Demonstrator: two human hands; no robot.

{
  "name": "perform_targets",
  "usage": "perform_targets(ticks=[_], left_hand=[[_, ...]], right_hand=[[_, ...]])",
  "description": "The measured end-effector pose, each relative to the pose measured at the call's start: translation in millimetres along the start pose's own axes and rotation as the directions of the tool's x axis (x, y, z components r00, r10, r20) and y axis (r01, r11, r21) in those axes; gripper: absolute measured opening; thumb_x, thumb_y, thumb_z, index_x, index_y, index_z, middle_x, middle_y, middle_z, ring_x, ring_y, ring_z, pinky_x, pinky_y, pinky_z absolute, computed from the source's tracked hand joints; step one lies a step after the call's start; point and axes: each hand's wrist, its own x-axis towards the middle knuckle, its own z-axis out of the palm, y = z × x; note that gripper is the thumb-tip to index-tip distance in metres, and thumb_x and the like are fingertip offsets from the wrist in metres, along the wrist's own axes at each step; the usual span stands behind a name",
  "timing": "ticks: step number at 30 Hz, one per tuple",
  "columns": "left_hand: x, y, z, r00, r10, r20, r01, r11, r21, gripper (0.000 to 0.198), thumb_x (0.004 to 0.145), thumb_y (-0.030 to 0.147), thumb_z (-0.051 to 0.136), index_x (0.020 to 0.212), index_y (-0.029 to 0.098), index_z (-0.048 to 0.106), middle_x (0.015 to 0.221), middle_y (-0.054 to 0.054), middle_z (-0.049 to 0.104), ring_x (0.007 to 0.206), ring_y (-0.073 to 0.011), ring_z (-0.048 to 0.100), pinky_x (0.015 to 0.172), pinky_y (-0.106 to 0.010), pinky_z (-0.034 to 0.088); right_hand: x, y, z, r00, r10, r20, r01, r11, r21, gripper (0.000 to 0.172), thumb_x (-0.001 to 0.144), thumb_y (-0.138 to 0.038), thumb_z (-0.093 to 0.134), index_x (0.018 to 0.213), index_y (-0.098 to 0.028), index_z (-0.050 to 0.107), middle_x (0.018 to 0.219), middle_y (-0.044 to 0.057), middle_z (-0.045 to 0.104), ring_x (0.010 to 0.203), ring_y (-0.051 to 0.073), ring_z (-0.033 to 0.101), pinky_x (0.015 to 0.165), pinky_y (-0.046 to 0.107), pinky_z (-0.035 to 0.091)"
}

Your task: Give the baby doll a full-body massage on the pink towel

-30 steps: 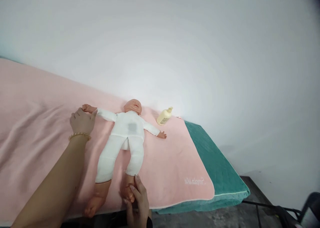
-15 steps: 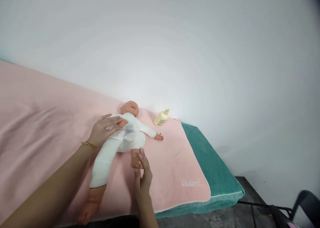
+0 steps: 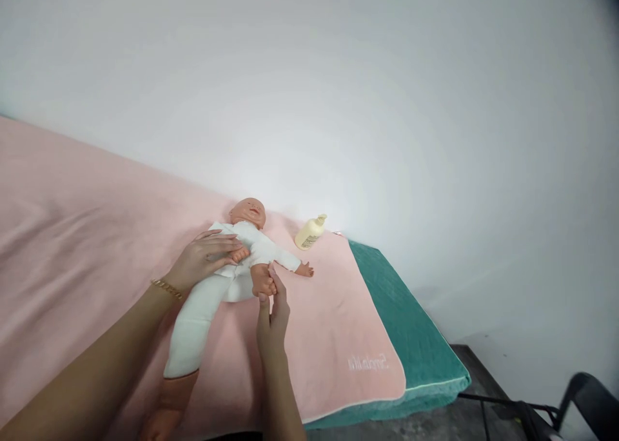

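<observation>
A baby doll (image 3: 236,278) with a white cloth body lies on its back on a pink blanket (image 3: 333,318), its head toward the wall. My left hand (image 3: 198,258), with a gold bracelet at the wrist, lies across the doll's arm, fingers closed around its small hand (image 3: 240,254) at the belly. Between thumb and fingers, my right hand (image 3: 273,309) grips one of the doll's feet (image 3: 262,280); that leg is bent up toward the belly. Its other leg (image 3: 186,338) stretches toward me, and the other arm (image 3: 290,260) lies out to the right.
A cream pump bottle (image 3: 310,232) stands on the blanket beyond the doll's outstretched arm. Under the blanket shows a green padded cover (image 3: 411,325), with its edge on the right. A white wall (image 3: 309,93) rises behind. At lower right is a black chair (image 3: 587,402).
My right hand has pushed the doll's foot up toward its belly, bending that leg further. My left hand stays on the doll's arm, and its hand sits slightly lower.
</observation>
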Motion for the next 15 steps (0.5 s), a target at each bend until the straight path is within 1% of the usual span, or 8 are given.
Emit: perform_targets(ticks=[2,3,4,7,9,11,12,15], left_hand=[[-0.6,1.9,-4.0,0.99,-0.106,-0.098,0.102,0.994,-0.04,0.034,0.084,0.054,0.063,0.103,0.029,0.075,0.111,-0.002,0.075,0.112,-0.0241,0.066,0.11,-0.046,0.043],[-0.8,2.2,-6.9,0.971,-0.175,-0.163,0.167,0.984,-0.06,0.035,0.082,0.053,0.065,0.105,0.028,0.074,0.112,-0.003,0.075,0.114,-0.025,0.065,0.109,-0.047,0.044],[-0.9,2.1,-10.3,0.94,-0.247,-0.236,0.233,0.969,-0.085,0.037,0.081,0.051,0.067,0.108,0.027,0.074,0.115,-0.003,0.074,0.115,-0.0256,0.064,0.109,-0.046,0.045],[-0.2,-1.1,-21.6,0.796,-0.43,-0.426,0.38,0.903,-0.202,0.042,0.082,0.043,0.068,0.118,0.021,0.071,0.121,-0.005,0.071,0.117,-0.0249,0.063,0.106,-0.041,0.048],[0.7,-5.9,-28.6,0.698,-0.497,-0.516,0.432,0.866,-0.251,0.045,0.086,0.042,0.065,0.123,0.017,0.068,0.123,-0.007,0.07,0.116,-0.0243,0.064,0.104,-0.039,0.05],[0.6,-13.6,-34.9,0.616,-0.529,-0.584,0.489,0.838,-0.243,0.046,0.091,0.045,0.058,0.125,0.015,0.067,0.123,-0.008,0.07,0.116,-0.0244,0.063,0.102,-0.038,0.05],[0.0,-18.4,-38.0,0.586,-0.536,-0.608,0.522,0.824,-0.223,0.047,0.094,0.046,0.053,0.127,0.015,0.066,0.124,-0.008,0.069,0.116,-0.0245,0.063,0.101,-0.038,0.05],[-3.8,-34.5,-48.0,0.553,-0.585,-0.593,0.676,0.731,-0.092,0.051,0.098,0.045,0.039,0.133,0.015,0.06,0.129,-0.012,0.065,0.116,-0.0289,0.062,0.102,-0.046,0.048]], right_hand=[[-7.7,1.0,-4.2,1.0,0.002,-0.021,-0.002,1.0,0.009,0.047,0.098,-0.035,0.049,0.142,-0.02,0.05,0.143,0.013,0.055,0.133,0.026,0.052,0.106,0.044,0.049],[-12.4,1.4,-6.3,0.999,0.006,-0.039,-0.005,1.0,0.016,0.049,0.098,-0.035,0.049,0.144,-0.02,0.047,0.143,0.014,0.055,0.133,0.026,0.052,0.105,0.045,0.049],[-17.6,1.5,-8.5,0.998,0.009,-0.057,-0.007,1.0,0.02,0.051,0.098,-0.035,0.05,0.145,-0.019,0.044,0.143,0.015,0.055,0.133,0.027,0.052,0.104,0.046,0.05],[-35.1,-0.2,-14.9,0.997,0.006,-0.073,-0.006,1.0,0.009,0.048,0.098,-0.034,0.05,0.143,-0.02,0.047,0.143,0.016,0.054,0.133,0.028,0.053,0.103,0.047,0.051],[-48.0,-2.5,-19.4,0.998,-0.027,-0.05,0.026,1.0,-0.006,0.043,0.098,-0.033,0.05,0.139,-0.021,0.053,0.142,0.014,0.055,0.131,0.028,0.054,0.103,0.046,0.052],[-62.0,-4.9,-24.5,0.997,-0.072,-0.019,0.072,0.997,-0.032,0.04,0.098,-0.032,0.051,0.137,-0.024,0.055,0.142,0.013,0.056,0.13,0.028,0.055,0.102,0.045,0.053],[-69.2,-6.1,-27.2,0.996,-0.094,-0.007,0.093,0.994,-0.056,0.04,0.098,-0.031,0.051,0.137,-0.025,0.055,0.143,0.013,0.055,0.131,0.028,0.055,0.102,0.046,0.054],[-90.7,-9.0,-35.0,0.989,-0.139,0.046,0.145,0.977,-0.159,0.038,0.097,-0.032,0.052,0.134,-0.027,0.057,0.148,0.012,0.049,0.134,0.03,0.05,0.101,0.047,0.054]])
